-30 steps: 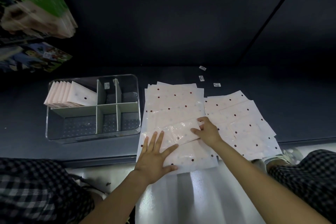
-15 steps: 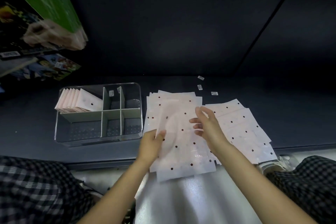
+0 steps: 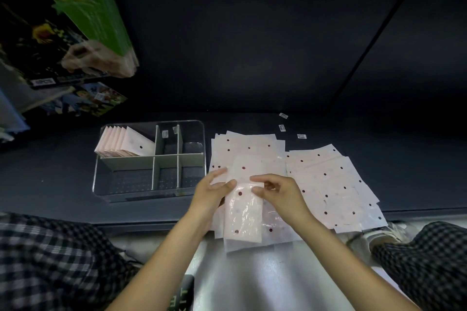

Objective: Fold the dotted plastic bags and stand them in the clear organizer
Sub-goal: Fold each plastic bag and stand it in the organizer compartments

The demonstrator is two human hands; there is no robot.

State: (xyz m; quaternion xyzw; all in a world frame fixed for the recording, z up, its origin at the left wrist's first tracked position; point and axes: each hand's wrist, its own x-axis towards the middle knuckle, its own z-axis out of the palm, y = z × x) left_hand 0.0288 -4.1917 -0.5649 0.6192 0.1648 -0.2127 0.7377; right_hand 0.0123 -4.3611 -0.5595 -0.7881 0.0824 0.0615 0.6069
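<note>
Both hands hold one dotted bag (image 3: 243,206) just above the near pile, right of the clear organizer (image 3: 149,159). The left hand (image 3: 211,193) and right hand (image 3: 280,193) have their fingers pinched on its side edges. It looks thin, soft and slippery, so hold the edges and press each fold flat.

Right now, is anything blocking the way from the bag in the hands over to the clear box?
Nothing visible does. The folded bag, held by left hand and right hand, sits just right of the clear organizer, whose top is open.

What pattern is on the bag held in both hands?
Pale pink translucent plastic with scattered dark red dots, on the folded bag; seen in the head view.
</note>
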